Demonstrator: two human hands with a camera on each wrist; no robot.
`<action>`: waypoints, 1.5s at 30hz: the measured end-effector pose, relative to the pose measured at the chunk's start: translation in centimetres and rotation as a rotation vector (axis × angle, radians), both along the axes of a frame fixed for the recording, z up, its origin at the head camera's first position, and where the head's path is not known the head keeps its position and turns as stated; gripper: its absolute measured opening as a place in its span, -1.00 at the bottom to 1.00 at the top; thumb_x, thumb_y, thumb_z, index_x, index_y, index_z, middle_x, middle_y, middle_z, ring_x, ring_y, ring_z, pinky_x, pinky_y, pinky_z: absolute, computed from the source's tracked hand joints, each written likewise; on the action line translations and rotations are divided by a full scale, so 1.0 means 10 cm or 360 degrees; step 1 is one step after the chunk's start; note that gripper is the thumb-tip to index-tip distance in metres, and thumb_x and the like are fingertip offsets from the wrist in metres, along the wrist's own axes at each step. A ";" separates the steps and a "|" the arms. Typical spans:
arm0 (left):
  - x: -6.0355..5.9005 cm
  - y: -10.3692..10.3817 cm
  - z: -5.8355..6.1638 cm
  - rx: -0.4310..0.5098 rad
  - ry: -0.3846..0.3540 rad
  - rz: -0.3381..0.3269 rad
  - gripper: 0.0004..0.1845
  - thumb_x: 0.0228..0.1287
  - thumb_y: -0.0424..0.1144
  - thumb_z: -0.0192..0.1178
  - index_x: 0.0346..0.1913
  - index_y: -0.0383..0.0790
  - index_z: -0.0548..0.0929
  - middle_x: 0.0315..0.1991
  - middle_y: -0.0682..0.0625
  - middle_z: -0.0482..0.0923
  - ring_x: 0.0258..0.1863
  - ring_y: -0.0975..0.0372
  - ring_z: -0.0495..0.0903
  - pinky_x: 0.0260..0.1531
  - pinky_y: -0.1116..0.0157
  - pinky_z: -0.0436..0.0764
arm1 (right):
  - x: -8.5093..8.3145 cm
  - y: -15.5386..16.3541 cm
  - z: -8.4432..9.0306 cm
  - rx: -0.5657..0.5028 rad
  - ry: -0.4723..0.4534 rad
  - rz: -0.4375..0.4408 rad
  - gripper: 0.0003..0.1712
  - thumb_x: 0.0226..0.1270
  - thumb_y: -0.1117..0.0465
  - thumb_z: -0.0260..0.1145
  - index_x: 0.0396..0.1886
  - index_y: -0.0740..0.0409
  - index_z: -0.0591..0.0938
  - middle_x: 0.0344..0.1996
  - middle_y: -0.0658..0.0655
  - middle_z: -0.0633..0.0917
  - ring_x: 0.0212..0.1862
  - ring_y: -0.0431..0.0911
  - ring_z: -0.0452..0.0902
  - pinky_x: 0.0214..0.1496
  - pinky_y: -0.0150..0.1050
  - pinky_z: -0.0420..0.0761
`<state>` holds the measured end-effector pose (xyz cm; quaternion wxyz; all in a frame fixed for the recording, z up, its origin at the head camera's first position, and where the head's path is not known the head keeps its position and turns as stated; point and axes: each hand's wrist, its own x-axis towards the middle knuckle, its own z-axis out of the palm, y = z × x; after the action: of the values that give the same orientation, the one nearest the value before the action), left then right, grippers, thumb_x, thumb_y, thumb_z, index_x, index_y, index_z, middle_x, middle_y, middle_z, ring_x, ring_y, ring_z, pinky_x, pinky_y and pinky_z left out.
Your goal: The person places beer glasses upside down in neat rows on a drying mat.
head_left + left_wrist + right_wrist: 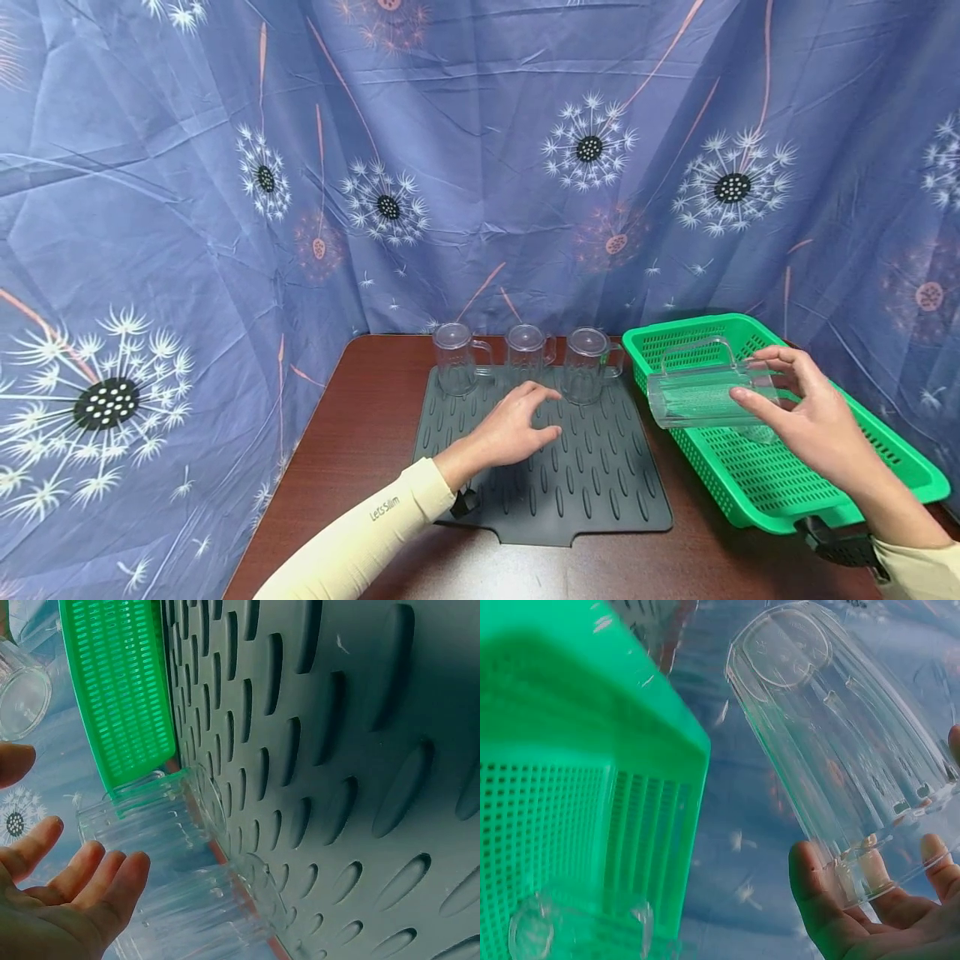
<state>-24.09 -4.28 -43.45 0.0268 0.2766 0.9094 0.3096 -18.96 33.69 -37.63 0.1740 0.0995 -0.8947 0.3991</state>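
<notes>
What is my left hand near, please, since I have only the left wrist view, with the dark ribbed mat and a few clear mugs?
Observer: Your left hand hovers over the mat, fingers relaxed, holding nothing.
Operator: How many mugs stand on the mat?
Observer: Three clear mugs stand upside down in a row along its far edge.
Operator: And what is the right hand doing?
Observer: The right hand holds a fourth mug on its side above the green basket, gripping it at the rim end.
Operator: Is anything left in the basket?
Observer: The right wrist view shows one more clear mug lying inside it.
</notes>
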 end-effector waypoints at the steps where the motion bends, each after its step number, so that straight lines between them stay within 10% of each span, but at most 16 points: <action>1: 0.00 0.00 -0.01 0.0003 -0.0010 -0.0002 -0.51 0.43 -0.01 0.21 0.36 0.04 0.49 0.28 0.02 0.46 0.26 0.16 0.49 0.17 0.09 0.53 | -0.01 -0.03 -0.01 -0.0012 0.0005 0.0003 -0.36 0.36 0.18 0.42 0.35 -0.05 0.37 0.11 -0.24 0.48 0.07 -0.52 0.38 -0.10 -0.68 0.36; 21: 0.03 0.00 -0.07 0.0125 -0.0045 -0.0063 -0.48 0.42 -0.03 0.22 0.39 0.01 0.46 0.26 0.06 0.47 0.22 0.17 0.53 0.09 0.24 0.57 | -0.09 -0.64 -0.22 -0.0178 -0.0023 0.0108 -0.43 0.37 0.16 0.40 0.28 0.06 0.38 0.06 -0.15 0.55 -0.05 -0.49 0.51 -0.24 -0.45 0.60; 45: 0.07 -0.09 -0.18 0.0481 -0.0491 -0.0059 -0.08 0.26 0.07 0.38 0.59 0.06 0.14 0.46 0.01 0.33 0.29 0.09 0.53 0.15 0.26 0.57 | -0.19 -1.14 -0.56 -0.0419 -0.0216 0.0237 -0.44 0.46 0.12 0.31 0.31 0.10 0.31 0.11 0.20 0.53 -0.11 -0.35 0.59 -0.18 -0.28 0.67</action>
<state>-23.40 -5.23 -45.23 0.1297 0.2435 0.8325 0.4805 -20.88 22.25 -43.23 0.0945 0.1148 -0.8346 0.5305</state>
